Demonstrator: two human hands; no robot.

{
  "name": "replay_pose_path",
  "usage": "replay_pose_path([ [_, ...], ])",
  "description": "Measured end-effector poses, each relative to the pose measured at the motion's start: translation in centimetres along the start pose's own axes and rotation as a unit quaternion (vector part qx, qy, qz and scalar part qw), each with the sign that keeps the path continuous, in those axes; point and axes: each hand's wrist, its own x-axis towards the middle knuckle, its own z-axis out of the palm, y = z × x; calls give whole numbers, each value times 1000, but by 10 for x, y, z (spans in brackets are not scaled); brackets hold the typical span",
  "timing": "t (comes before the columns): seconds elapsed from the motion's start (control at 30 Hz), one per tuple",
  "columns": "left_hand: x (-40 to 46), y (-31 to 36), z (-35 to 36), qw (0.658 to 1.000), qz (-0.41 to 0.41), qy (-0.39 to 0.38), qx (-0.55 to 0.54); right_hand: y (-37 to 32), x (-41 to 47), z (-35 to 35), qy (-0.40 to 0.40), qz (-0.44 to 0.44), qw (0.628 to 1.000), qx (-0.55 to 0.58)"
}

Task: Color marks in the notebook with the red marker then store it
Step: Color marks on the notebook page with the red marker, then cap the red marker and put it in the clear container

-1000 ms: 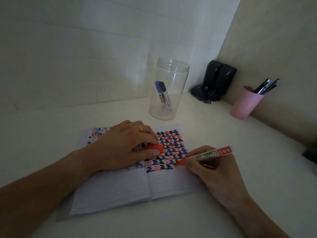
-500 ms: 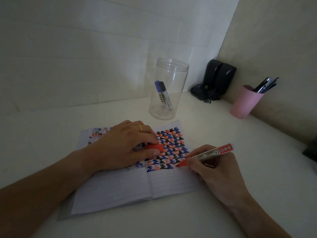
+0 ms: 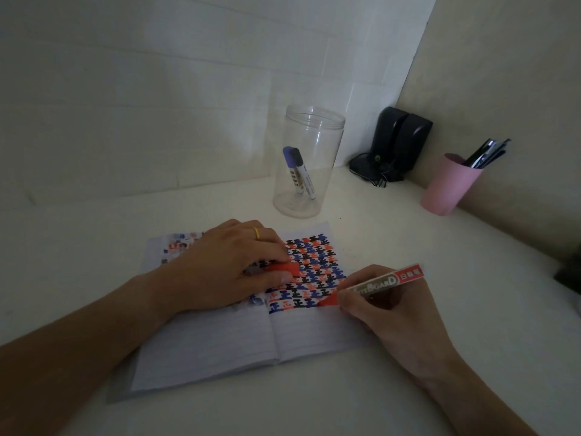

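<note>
An open notebook (image 3: 239, 335) is laid flat on the white table (image 3: 408, 247), w/ blank ruled lines nearest the camera; rows of red, blue & black marks (image 3: 314, 272) are seen on the upper right page. The red marker (image 3: 374, 284) is gripped by the right hand (image 3: 386, 313), fingers closed round the barrel, its red tip set on the right page by the lowest row of marks. The left hand (image 3: 220, 272) is pressed palm-down across the centre fold; the red cap (image 3: 283, 268) is pinched betw. its fingers. Further back, a clear jar (image 3: 309, 162) is stood upright w/ two capped markers (image 3: 298, 171) inside; at far right a pink cup (image 3: 446, 187) of pens and black speakers (image 3: 399, 143) in the corner are seen.
</note>
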Motion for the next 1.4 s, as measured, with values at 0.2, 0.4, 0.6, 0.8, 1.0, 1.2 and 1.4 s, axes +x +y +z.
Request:
replay_pose_path([
  [0.2,0,0,0,1000,2,-4,5,5,3,0,35,10,999,-31],
  [0.4,0,2,-1,1000,0,-4,-1,7,5,1,35,23,999,-1],
  [0.6,-1,3,-2,1000,-4,-2,1,-2,21,-3,66,84,984,142],
  [0.8,0,4,-3,1000,-7,-11,6,-27,66,9,64,38,982,176],
  [1.0,0,4,-3,1000,-8,5,-2,0,80,28,86,67,957,270],
  [1.2,0,5,-2,999,-34,22,-18,5,81,26,62,49,952,297],
  [1.4,1,2,-4,991,-85,106,-20,11,81,20,57,32,943,325],
])
